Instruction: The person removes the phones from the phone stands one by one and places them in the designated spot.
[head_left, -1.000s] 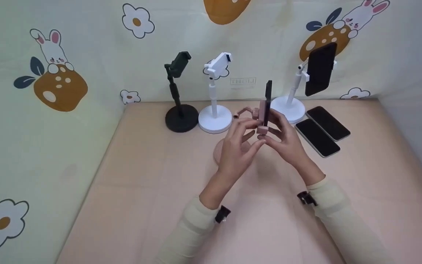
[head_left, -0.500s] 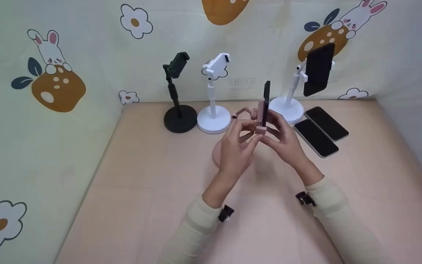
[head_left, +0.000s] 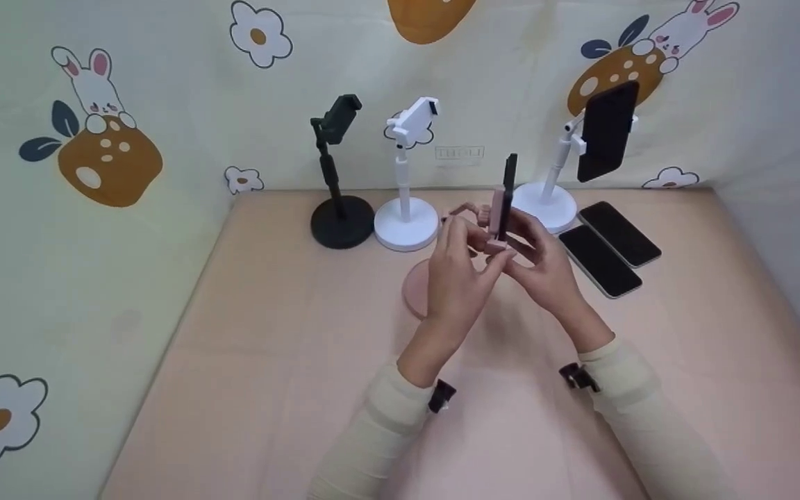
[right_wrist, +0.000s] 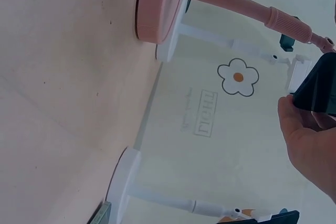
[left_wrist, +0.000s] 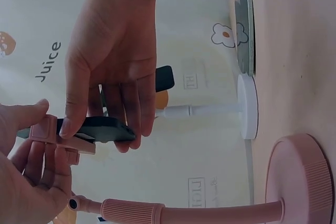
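A: Where is the phone?
B: Phone (head_left: 510, 187) is standing nearly upright between the hands, lying against the pink clamp (head_left: 496, 208).

A: State of the hands?
B: Left hand (head_left: 457, 281) is pinching the clamp's lower end, thumb and fingers bent round it. Right hand (head_left: 549, 267) is holding the phone, thumb on the near side, fingers loosely bent behind.

A: Step in hand?
B: Judgement: they are seating the phone in the clamp. Whether the clamp is gripping by itself, I cannot tell.

A: What is the next move calling for?
B: Probably for the right hand to be steadying the phone while the left is letting the clamp close; early release could be risking a slip.

A: Further out?
B: Pink stand (left_wrist: 215, 214) is bearing the clamp, its base partly hidden by the left hand. Beyond that hand, a bare white stand (head_left: 405, 226) and a black stand (head_left: 342, 226) are standing. Beyond the right hand, another white stand (head_left: 546, 205) is carrying a mounted phone (head_left: 608, 132); two loose phones (head_left: 600, 260) are lying to that hand's right.
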Motion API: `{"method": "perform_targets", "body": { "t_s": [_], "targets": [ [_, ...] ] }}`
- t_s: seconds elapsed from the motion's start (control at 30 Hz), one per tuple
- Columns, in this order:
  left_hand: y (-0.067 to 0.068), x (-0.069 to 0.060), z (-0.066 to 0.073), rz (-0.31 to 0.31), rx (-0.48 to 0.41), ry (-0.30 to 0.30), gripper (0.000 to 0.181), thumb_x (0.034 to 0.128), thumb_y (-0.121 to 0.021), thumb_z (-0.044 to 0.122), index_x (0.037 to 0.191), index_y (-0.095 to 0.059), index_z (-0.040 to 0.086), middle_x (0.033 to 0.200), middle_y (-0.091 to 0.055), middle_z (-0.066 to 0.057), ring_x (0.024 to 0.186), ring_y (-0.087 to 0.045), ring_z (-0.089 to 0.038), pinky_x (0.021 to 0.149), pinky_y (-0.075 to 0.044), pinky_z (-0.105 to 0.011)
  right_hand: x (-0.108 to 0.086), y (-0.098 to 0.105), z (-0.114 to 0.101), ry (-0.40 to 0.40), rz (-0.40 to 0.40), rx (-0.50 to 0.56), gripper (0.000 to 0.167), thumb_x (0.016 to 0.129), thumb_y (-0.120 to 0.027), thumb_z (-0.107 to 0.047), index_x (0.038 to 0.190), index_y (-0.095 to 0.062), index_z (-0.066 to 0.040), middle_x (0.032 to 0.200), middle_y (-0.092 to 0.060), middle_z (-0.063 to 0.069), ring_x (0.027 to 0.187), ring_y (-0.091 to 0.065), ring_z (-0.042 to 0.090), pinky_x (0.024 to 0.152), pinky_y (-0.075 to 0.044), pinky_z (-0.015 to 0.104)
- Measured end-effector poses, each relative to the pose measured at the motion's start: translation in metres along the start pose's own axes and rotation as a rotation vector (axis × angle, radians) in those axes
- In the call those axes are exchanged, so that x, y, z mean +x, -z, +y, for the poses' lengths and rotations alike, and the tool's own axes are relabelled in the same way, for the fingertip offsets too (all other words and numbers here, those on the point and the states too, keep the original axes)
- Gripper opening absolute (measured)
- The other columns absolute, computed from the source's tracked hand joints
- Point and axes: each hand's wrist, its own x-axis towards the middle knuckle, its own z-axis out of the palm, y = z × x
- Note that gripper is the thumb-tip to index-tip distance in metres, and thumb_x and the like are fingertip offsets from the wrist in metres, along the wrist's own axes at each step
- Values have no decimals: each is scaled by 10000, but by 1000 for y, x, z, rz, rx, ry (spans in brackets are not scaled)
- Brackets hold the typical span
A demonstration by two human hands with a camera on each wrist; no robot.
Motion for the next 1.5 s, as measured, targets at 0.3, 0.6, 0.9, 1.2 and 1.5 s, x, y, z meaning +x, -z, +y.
{"method": "perform_targets", "body": {
  "t_s": [0.3,0.6,0.9,1.2,1.5],
  "targets": [
    [1,6,0,12,111,-61,304,827,-767,153,957,-504,72,913,-548,-46,861,-614,-123,725,-523,-116,2,0,-2,28,21,-42,683,802,-763,73,1424,-483,33,1362,-602,214,1268,-594,330,1048,-511,321],
    [5,3,0,3,134,-77,296,814,-772,156,951,-520,82,899,-569,-34,836,-648,-110,720,-526,-113,1,9,-5,-13,-13,-15,634,811,-726,109,1398,-489,80,1367,-585,269,1147,-626,-1,1024,-512,217],
    [8,2,1,-18,120,-51,335,831,-812,193,998,-541,90,955,-592,-30,897,-656,-111,768,-549,-143,-1,17,-6,-101,-75,5,680,815,-730,114,1433,-447,81,1381,-567,287,1126,-616,-59,993,-509,152],
    [12,0,-1,-13,84,-38,323,831,-811,238,1028,-593,105,989,-630,-5,903,-666,-87,690,-500,-131,-4,20,-9,-113,-104,-10,711,811,-757,75,1443,-432,79,1383,-560,290,1126,-609,-58,992,-499,142],
    [15,0,-6,5,106,-117,197,871,-775,205,947,-622,106,910,-670,2,833,-679,-62,699,-558,-143,-7,23,-14,-77,-106,7,732,773,-770,117,1428,-442,99,1385,-555,292,1149,-612,-51,1003,-514,200]
  ]
}}
